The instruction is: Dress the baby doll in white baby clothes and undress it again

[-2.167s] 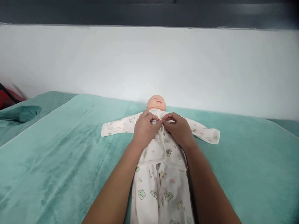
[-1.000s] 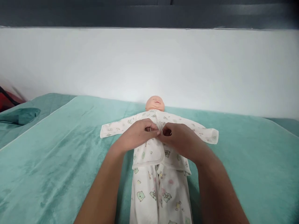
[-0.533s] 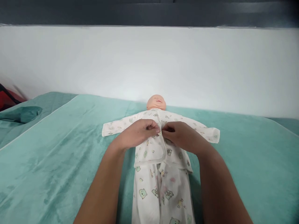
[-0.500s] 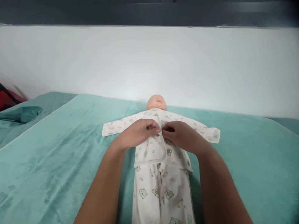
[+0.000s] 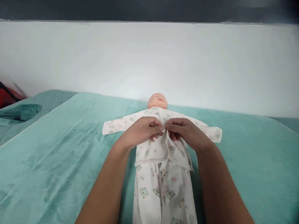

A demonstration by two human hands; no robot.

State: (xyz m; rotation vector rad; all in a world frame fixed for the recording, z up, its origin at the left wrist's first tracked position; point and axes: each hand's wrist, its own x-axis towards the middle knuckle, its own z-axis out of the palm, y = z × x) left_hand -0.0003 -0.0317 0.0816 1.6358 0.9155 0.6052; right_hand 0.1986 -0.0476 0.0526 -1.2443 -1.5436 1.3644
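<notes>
A baby doll (image 5: 157,100) lies on its back, dressed in a white baby jacket (image 5: 151,152) printed with small animals and in matching trousers (image 5: 149,193). My left hand (image 5: 146,130) pinches the jacket's front edge at chest height, and a small pale button (image 5: 163,130) shows at its fingertips. Close against it, my right hand (image 5: 184,130) pinches the jacket's other front edge, lifting the cloth a little. Below my hands the two front panels hang apart at the hem. The doll's own hands are hidden inside the sleeves.
The doll rests on a teal bedspread (image 5: 70,165) with some creases. Behind it stands a white wall (image 5: 149,59) with a dark band along the top. A red and black object (image 5: 8,95) is at the far left edge.
Both hands have moved slightly right and up, raising the jacket's front edges. The button now shows more clearly between the fingertips. The view has shifted a little.
</notes>
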